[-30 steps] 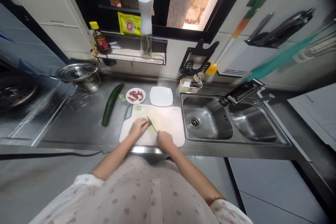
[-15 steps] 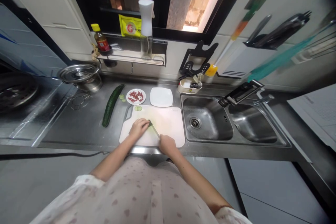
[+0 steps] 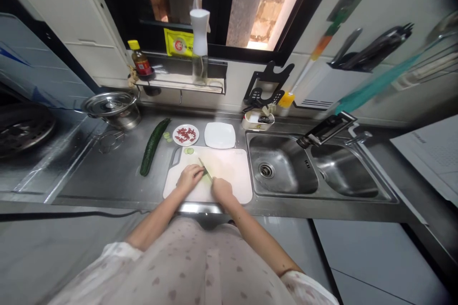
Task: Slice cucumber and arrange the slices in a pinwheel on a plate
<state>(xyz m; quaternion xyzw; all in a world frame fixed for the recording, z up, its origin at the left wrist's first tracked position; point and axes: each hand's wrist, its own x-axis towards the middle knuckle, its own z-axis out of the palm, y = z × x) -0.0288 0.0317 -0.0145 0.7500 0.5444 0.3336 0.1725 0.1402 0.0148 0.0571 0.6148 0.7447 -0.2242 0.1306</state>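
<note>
Right hand (image 3: 222, 191) grips knife (image 3: 206, 170); left hand (image 3: 189, 177) curled beside it, hold unclear. Board (image 3: 234, 178) sits near front edge of surface (image 3: 107, 178), gap to cucumber (image 3: 154, 147).

Legible wording, none: yellow packet (image 3: 187, 50), round red emblem (image 3: 179, 47) and marks too small to read; yellow-capped bottle (image 3: 136, 53), red label (image 3: 144, 67), print illegible; white panel (image 3: 431, 150) at right edge, blurred print; white cutting board (image 3: 234, 178), faint corner mark, unreadable.
</note>
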